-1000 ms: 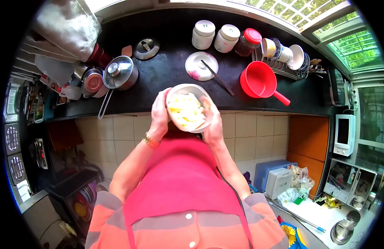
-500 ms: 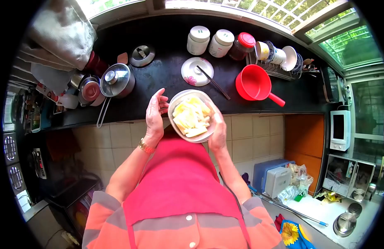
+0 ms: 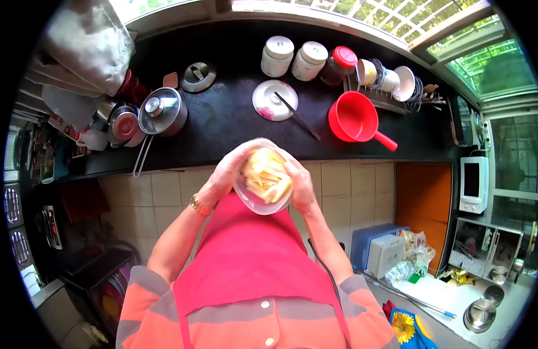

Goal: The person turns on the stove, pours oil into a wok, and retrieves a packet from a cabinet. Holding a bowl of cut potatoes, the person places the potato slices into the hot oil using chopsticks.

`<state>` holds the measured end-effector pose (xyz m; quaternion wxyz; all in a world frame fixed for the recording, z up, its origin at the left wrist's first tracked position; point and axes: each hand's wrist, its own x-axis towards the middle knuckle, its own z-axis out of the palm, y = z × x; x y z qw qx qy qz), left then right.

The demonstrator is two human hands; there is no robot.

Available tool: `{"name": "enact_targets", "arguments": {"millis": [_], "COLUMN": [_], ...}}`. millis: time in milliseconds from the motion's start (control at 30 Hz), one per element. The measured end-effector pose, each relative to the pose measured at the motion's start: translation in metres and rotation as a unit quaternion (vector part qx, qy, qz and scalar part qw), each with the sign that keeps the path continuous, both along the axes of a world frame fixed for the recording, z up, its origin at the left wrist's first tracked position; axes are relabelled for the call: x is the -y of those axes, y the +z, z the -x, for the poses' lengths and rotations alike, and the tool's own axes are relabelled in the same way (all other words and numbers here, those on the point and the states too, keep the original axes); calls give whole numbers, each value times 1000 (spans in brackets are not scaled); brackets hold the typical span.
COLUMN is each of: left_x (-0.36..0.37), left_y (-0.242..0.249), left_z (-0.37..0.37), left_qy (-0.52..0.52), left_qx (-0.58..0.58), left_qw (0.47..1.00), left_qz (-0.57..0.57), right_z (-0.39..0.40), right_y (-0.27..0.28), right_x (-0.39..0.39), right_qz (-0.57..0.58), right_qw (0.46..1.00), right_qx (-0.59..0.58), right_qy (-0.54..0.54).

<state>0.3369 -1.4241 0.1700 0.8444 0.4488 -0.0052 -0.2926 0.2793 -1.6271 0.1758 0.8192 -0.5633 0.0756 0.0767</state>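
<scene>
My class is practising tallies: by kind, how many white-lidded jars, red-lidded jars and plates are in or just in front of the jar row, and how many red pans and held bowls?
White-lidded jars: 2
Red-lidded jar: 1
Plate: 1
Red pan: 1
Held bowl: 1
Total: 6

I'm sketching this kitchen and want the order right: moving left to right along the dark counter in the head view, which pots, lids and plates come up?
Lidded saucepan → loose round lid → flowered plate → red pan.
</scene>
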Motion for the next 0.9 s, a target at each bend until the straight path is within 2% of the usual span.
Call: {"name": "enact_targets", "arguments": {"millis": [67,133,200,267,300,333,400,467,533,567,600,667,700,767,800,833,867,900], "left_x": [-3,-1,4,12,16,21,29,13,-6,4,16,19,20,6,10,21,12,4], "left_y": [1,13,12,-8,-14,-11,-2,7,4,-7,-9,-5,-10,-15,-20,-27,-29,-26], "left_z": [-5,-3,-3,-3,1,3,9,1,-9,-13,-8,0,-7,-2,2,3,3,3], "left_qy": [-21,29,72,107,137,137,159,121,168,180,101,133,141,149,157,147,157,193], "left_qx": [-104,-47,-24,15,51,52,-25,-31,-46,-21,68,210,-10,75,126,-32,131,268], "left_qw": [987,997,996,994,989,989,986,989,982,974,992,949,989,973,960,987,974,909], "left_qz": [118,49,49,11,-29,-27,48,76,-71,-139,-42,-196,-41,-157,-195,53,-96,-256], "right_z": [-11,-11,-8,1,3,1,-4,0,5,9,9,-1,-2,7,7,12,10,10], "right_y": [-26,-5,6,18,5,-6,-12,3,15,6,-2,-10,-3,8,-1,-5,-9,-3], "right_x": [12,11,12,-4,-12,-9,-5,3,13,7,-2,4,10,10,0,2,5,10], "right_qz": [-86,-115,-88,-139,-80,-79,-33,-32,-90,-15,133,-103,-129,-158,-91,-79,-66,-95], "right_qw": [996,993,996,989,990,990,990,991,987,991,987,990,987,981,990,993,996,993], "right_qx": [17,-18,-18,13,59,60,75,72,104,59,50,22,37,47,-4,-5,0,13], "right_qy": [21,1,0,-46,-100,-100,-118,-112,-83,-121,-80,-98,-91,-106,-105,-83,-58,-63]}}
